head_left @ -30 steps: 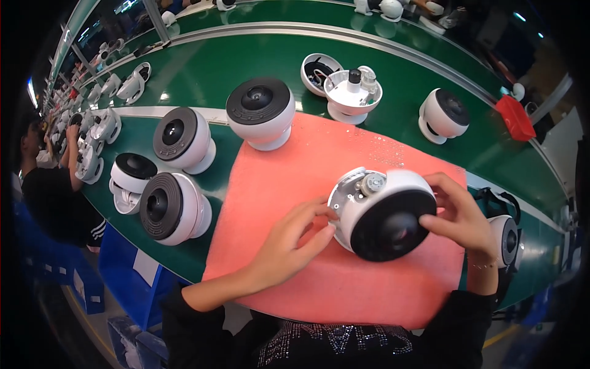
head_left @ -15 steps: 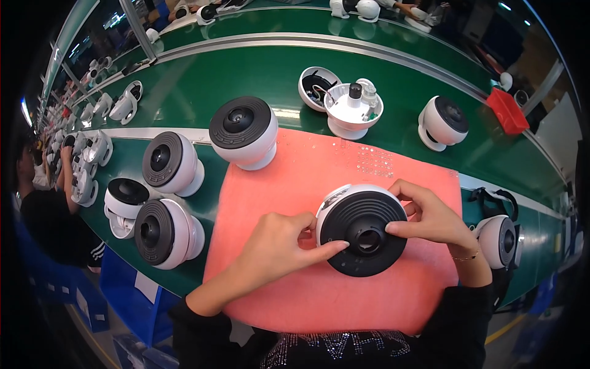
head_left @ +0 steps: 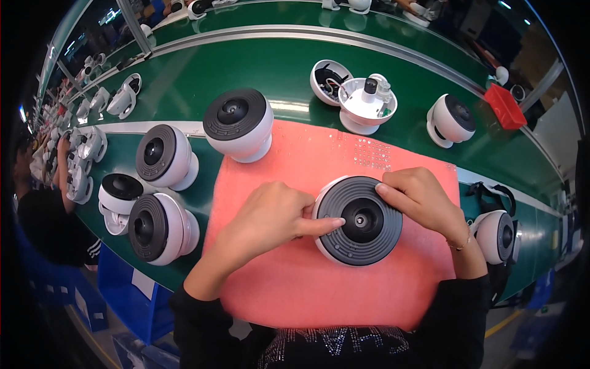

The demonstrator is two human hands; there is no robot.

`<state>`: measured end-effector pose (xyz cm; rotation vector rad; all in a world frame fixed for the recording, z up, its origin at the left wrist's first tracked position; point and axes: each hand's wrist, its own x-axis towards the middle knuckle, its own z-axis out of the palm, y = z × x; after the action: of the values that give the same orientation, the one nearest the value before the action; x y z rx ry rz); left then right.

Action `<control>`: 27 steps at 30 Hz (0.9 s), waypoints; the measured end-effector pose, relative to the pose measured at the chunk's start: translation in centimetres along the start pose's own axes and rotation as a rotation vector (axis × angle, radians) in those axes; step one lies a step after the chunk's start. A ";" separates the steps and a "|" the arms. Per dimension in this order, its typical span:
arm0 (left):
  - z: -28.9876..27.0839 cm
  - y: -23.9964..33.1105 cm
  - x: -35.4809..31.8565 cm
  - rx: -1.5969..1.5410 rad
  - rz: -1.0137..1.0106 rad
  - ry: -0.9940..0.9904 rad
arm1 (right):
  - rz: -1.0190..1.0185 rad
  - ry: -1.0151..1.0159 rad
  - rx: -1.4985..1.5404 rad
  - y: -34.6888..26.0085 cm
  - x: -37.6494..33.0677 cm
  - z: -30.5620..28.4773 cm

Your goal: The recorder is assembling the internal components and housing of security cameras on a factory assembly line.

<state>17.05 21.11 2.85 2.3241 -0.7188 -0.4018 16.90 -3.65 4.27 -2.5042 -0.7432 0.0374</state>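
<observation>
Both my hands hold a round white device with a dark grey, ringed face (head_left: 344, 247) and a lens at its centre, above the pink mat (head_left: 289, 289). The lens points up at me. My left hand (head_left: 267, 215) is closed on its left side, with the thumb lying across the face beside the lens. At the upper right edge, my right hand (head_left: 424, 200) grips with the thumb on the face's rim and the fingers curled, partly out of sight. Small shiny studs (head_left: 372, 154) lie in a patch on the mat beyond the device.
Similar white devices (head_left: 239, 126) stand left of and at the mat's far left corner. Beyond the mat is an opened one (head_left: 367, 111), inner parts showing; another (head_left: 452, 120) stands further right. A red tray (head_left: 505, 106) lies far right. A co-worker (head_left: 52, 215) is at left.
The held device has turned upward, so its lens now shows, and the gap at its upper edge is out of sight. My right hand moved up its rim. The opened device shifted right.
</observation>
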 end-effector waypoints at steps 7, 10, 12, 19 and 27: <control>0.0 -0.3 0.0 -0.102 -0.038 0.044 | 0.037 -0.003 0.020 0.1 0.5 0.3; -0.3 -0.2 -0.2 -0.080 -0.020 0.041 | 0.002 0.038 -0.038 0.0 0.1 0.6; -0.3 -0.5 0.0 -0.055 -0.008 0.029 | -0.007 0.061 -0.102 -0.1 -0.2 0.9; -0.6 0.2 0.1 -0.021 -0.040 -0.023 | 0.070 -0.008 -0.175 -0.7 -0.2 0.2; -0.8 -0.2 0.4 -0.028 -0.003 -0.033 | 0.225 -0.108 -0.138 -1.3 0.0 -0.2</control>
<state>17.79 21.44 3.25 2.2973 -0.7210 -0.4491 16.26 -2.85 5.07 -2.7255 -0.5174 0.2090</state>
